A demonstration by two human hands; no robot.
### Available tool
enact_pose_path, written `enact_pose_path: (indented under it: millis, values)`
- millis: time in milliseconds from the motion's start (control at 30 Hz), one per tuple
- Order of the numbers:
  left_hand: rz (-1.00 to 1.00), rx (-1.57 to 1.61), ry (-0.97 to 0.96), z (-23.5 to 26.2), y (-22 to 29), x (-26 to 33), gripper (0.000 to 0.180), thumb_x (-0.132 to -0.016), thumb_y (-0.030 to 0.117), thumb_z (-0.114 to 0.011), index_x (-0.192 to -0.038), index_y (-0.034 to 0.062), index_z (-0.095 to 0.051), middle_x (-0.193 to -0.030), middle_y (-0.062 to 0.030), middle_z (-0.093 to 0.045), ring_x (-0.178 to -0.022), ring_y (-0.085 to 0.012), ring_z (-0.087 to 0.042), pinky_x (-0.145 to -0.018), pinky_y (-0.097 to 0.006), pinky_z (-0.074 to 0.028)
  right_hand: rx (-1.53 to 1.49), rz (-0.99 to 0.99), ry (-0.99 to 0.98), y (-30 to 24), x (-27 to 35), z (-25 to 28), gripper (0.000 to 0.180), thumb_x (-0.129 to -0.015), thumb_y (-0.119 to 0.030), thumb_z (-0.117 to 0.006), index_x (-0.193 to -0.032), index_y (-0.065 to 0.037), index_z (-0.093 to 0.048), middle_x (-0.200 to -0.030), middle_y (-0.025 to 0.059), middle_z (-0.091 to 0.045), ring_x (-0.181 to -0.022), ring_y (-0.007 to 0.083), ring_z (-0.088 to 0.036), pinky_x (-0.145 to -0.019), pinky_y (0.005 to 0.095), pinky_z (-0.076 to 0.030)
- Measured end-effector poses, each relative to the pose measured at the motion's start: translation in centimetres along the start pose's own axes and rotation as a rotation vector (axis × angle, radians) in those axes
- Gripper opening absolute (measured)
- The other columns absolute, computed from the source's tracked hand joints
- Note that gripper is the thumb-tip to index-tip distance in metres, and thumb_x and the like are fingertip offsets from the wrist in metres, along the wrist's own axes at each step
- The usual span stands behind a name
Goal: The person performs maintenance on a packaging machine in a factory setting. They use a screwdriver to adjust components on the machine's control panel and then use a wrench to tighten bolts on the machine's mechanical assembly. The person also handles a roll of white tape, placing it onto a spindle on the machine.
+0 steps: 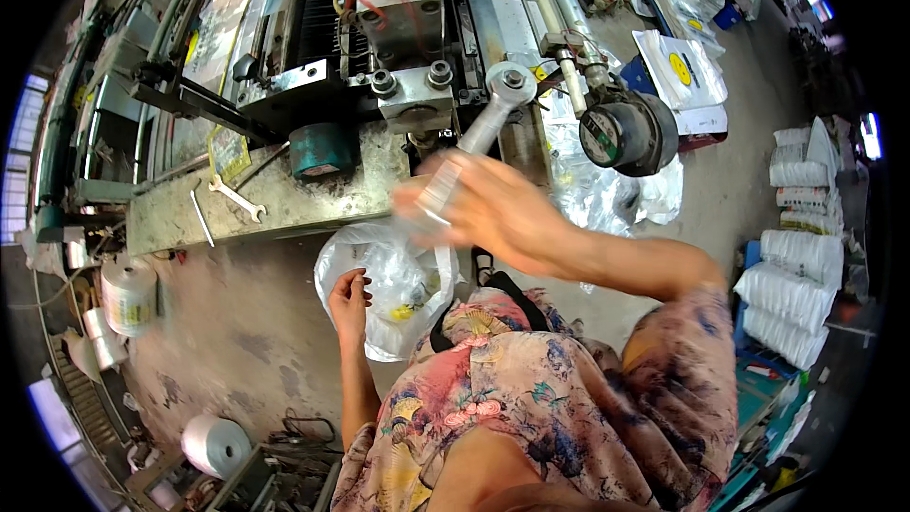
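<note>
My right hand [502, 213] is raised in front of the machine, smeared by motion. It is at a silver metal arm [485, 128] that slopes down from a round bolted joint. The arm's lower end is blurred across my fingers, so I cannot tell whether they grip it. My left hand [351, 301] hangs low at my side, fingers loosely bent and slightly apart, with nothing visible in them. Next to it, a white plastic bag [332, 261] stands below the machine's edge, with clear and yellow-marked film inside.
On the metal bench [166, 228] lie an open-end wrench [237, 199] and a thin bent rod [201, 218]. A dark green knob [322, 150] and a round black motor [626, 131] jut from the machine. White rolls [216, 446] sit left; stacked white bags [787, 284] stand right.
</note>
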State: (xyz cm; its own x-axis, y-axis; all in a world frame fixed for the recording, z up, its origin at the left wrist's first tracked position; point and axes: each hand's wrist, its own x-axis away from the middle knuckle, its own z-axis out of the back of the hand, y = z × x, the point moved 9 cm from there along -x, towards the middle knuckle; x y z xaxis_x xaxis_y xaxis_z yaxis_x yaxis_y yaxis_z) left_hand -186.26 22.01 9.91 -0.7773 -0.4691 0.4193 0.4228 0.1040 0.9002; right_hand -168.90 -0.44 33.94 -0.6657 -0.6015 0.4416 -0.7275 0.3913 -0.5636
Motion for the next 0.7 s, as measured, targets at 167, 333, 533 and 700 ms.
enact_pose_path:
  millis: [167, 333, 533, 700]
  values:
    - [-0.034, -0.048, 0.013, 1.5, 1.9, 0.6, 0.021, -0.096, 0.016, -0.056, -0.107, 0.0016, -0.066, -0.085, -0.0045, -0.066, -0.064, -0.0067, -0.054, -0.056, -0.021, -0.045, 0.248, 0.259, -0.231, 0.2, -2.6, -3.1, 0.033, -0.104, -0.033, -0.039, -0.109, -0.005, -0.056, -0.107, 0.0122, -0.066, -0.103, 0.023, -0.064, -0.09, 0.0388, -0.052]
    - [0.031, -0.033, 0.077, 2.7, -1.2, 1.8, 0.019, -0.095, 0.015, -0.057, -0.106, 0.0027, -0.066, -0.085, -0.0046, -0.067, -0.062, -0.0067, -0.055, -0.054, -0.02, -0.045, 1.159, 0.491, -0.006, -9.5, 5.4, 2.0, 0.032, -0.103, -0.027, -0.042, -0.094, -0.003, -0.061, -0.054, -0.0038, -0.048, -0.043, 0.0043, -0.045, -0.039, 0.0213, -0.038]
    - [0.07, -0.004, 0.064, 0.0, -1.7, 1.6, 0.02, -0.095, 0.016, -0.057, -0.106, 0.0029, -0.066, -0.087, -0.0053, -0.068, -0.063, -0.0068, -0.055, -0.055, -0.021, -0.045, 1.469, 0.182, 0.064, -20.3, 4.3, 10.4, 0.037, -0.1, -0.037, -0.051, -0.092, -0.005, -0.069, -0.047, -0.0061, -0.041, -0.04, 0.0014, -0.035, -0.037, 0.0197, -0.026]
    - [0.08, 0.009, 0.119, -1.4, -1.2, 2.8, 0.02, -0.095, 0.016, -0.056, -0.107, 0.0022, -0.066, -0.086, -0.0049, -0.067, -0.063, -0.0068, -0.055, -0.055, -0.021, -0.045, 1.572, -0.031, -0.11, -21.7, -0.6, 10.0, 0.037, -0.097, -0.038, -0.057, -0.082, -0.005, -0.067, -0.048, -0.0043, -0.047, -0.041, 0.0021, -0.043, -0.037, 0.0199, -0.03]
